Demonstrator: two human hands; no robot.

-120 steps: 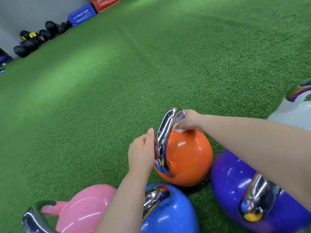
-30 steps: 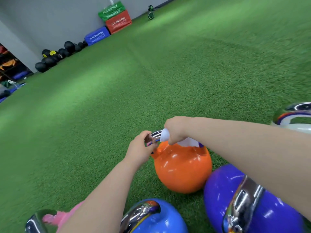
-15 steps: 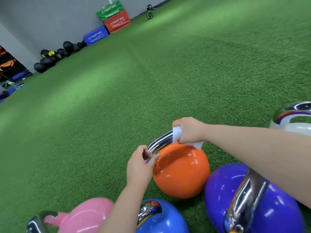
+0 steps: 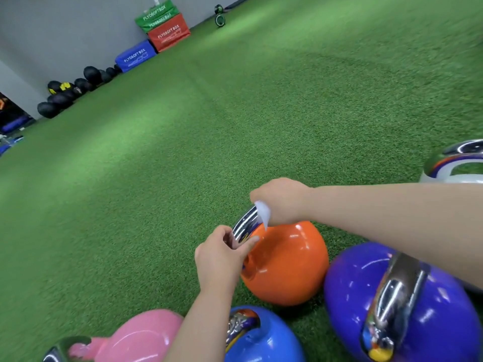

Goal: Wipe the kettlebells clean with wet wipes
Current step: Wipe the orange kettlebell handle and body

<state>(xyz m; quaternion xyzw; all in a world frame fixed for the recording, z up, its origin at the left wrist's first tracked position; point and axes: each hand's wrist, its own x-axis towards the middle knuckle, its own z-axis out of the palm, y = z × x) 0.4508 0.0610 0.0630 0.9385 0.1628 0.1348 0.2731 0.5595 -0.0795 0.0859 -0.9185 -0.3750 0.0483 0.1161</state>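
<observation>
An orange kettlebell (image 4: 287, 262) with a chrome handle (image 4: 244, 224) sits on the green turf, tilted to the left. My right hand (image 4: 282, 199) grips a white wet wipe (image 4: 262, 212) wrapped over the upper part of that handle. My left hand (image 4: 222, 254) holds the handle's lower end with curled fingers, thumb resting on the orange body. Around it lie a purple kettlebell (image 4: 397, 304), a blue one (image 4: 264, 338), a pink one (image 4: 138, 338) and a white one (image 4: 457, 165) at the right edge.
Green turf (image 4: 235, 113) stretches away ahead. Stacked soft plyo boxes (image 4: 162, 27) and a row of black balls (image 4: 68, 92) line the far grey wall. A small dark wheel-like thing (image 4: 220, 20) stands near the far edge.
Over the last second my right hand has slid the wipe along the chrome handle, and my left hand has kept hold of the handle's lower end while the orange kettlebell tilted slightly.
</observation>
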